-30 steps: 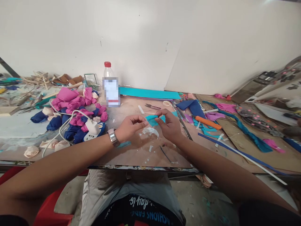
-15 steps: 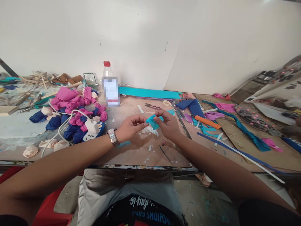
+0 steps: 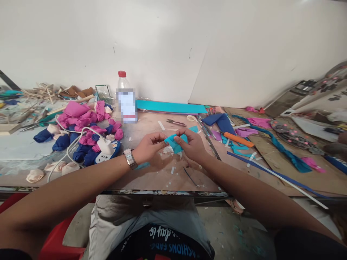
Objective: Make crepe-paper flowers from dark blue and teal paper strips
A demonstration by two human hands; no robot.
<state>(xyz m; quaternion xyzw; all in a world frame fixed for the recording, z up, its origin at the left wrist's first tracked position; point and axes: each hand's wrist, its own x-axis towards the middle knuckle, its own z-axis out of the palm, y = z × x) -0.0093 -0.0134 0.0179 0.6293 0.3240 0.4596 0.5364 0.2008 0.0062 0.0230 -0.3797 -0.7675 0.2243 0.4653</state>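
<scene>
A small folded piece of turquoise cloth or crepe paper (image 3: 176, 145) is stretched between my two hands, just above the table. My left hand (image 3: 150, 147), with a metal watch on its wrist, pinches the left end between thumb and fingertips. My right hand (image 3: 193, 145) grips the right side, its thumb pressed on the front of the piece. Below it lies a crumpled whitish scrap (image 3: 166, 150), partly hidden. Another turquoise scrap (image 3: 193, 129) shows just behind my right hand. Thread snips (image 3: 175, 122) lie beyond the hands.
Pink and navy fabric flowers (image 3: 78, 117) are heaped at left with a white cable and power strip (image 3: 104, 157). A red-capped bottle (image 3: 122, 81) stands near the wall beside a long turquoise strip (image 3: 170, 107). An orange-handled cutter (image 3: 238, 139) lies among scraps at right.
The turquoise piece now spreads wider and flatter between my fingers. My right thumb and fingers have shifted slightly on it, and the view has moved a little.
</scene>
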